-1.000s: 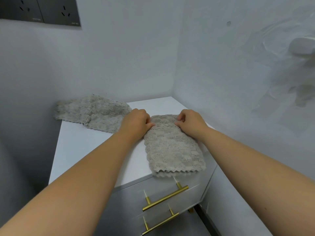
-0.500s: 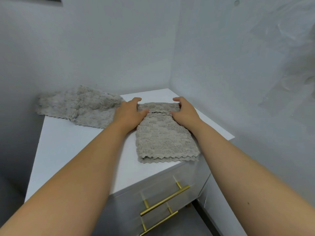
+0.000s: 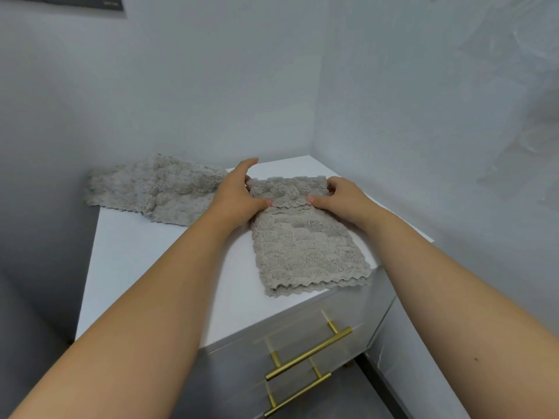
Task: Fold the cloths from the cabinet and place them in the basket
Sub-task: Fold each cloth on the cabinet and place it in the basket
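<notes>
Left hand (image 3: 239, 196) and right hand (image 3: 343, 201) each pinch one side of the cloth (image 3: 302, 246) at its far end, thumbs on top of the turned-over flap. Its long axis runs from the cabinet (image 3: 145, 267) front edge straight away toward both hands, so the fold probably comes back toward the near scalloped edge. Farther left lies a second cloth (image 3: 160, 189), unfolded. No basket shows.

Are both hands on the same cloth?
Yes, the left hand and right hand both pinch the far end of the near cloth on the cabinet.
</notes>
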The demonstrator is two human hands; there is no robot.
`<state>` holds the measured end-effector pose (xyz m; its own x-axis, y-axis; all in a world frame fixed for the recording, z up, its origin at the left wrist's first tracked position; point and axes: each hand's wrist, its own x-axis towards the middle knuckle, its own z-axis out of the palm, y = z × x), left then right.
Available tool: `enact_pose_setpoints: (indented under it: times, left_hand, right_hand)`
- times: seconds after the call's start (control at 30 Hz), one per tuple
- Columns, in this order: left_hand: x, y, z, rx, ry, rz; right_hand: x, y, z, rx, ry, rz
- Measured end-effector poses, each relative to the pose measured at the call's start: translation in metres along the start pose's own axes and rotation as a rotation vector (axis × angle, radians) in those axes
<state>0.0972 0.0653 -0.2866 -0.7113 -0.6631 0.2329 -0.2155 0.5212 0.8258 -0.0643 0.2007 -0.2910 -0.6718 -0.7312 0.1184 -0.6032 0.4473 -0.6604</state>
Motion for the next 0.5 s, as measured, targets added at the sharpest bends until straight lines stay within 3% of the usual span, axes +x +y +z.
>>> enact_pose_setpoints:
  times: [0.1,0.37,0.5]
  left_hand:
    - [0.001,-0.001,-0.001,-0.019,-0.017,-0.045]
    - [0.008,-0.004,-0.01,-0.026,-0.155,-0.135]
    - [0.009,-0.007,-0.006,-0.081,-0.106,-0.159]
  right_hand:
    - [-0.006,0.002,-0.004,0.184,0.001,0.014]
    - [-0.007,0.011,-0.006,0.353,-0.005,-0.008]
    - [-0.007,0.012,-0.01,0.395,-0.056,-0.032]
